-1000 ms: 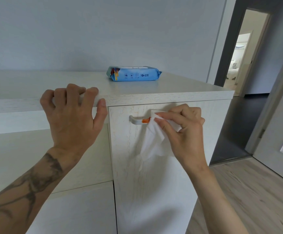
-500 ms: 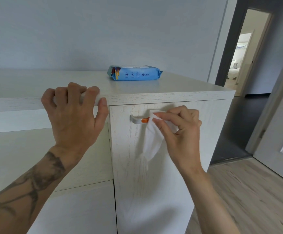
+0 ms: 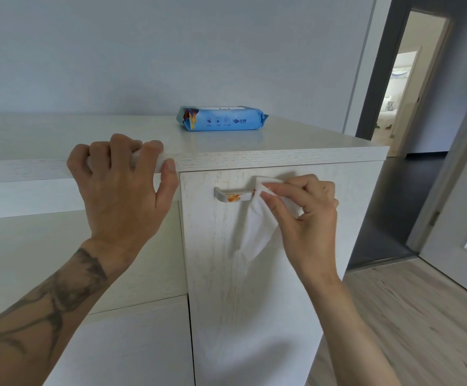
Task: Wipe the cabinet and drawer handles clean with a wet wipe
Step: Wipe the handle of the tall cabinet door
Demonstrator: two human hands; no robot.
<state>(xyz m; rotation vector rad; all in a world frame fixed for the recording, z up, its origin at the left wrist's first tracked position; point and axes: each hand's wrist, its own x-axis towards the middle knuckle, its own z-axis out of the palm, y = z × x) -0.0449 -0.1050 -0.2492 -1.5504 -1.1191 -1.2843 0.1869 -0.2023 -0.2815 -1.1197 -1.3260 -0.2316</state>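
Observation:
A white cabinet door carries a horizontal metal handle near its top, smeared with an orange stain. My right hand pinches a white wet wipe and presses it onto the handle's right part; the right end of the handle is hidden behind wipe and fingers. The wipe's loose end hangs down the door. My left hand grips the front edge of the cabinet top, fingers curled over it.
A blue pack of wet wipes lies on the cabinet top near the wall. Drawer fronts sit left of the door. At right, a wooden floor, an open doorway and a white door.
My right hand with the wipe has slid to the right along the handle, uncovering more of the orange stain. The left hand stays on the cabinet edge.

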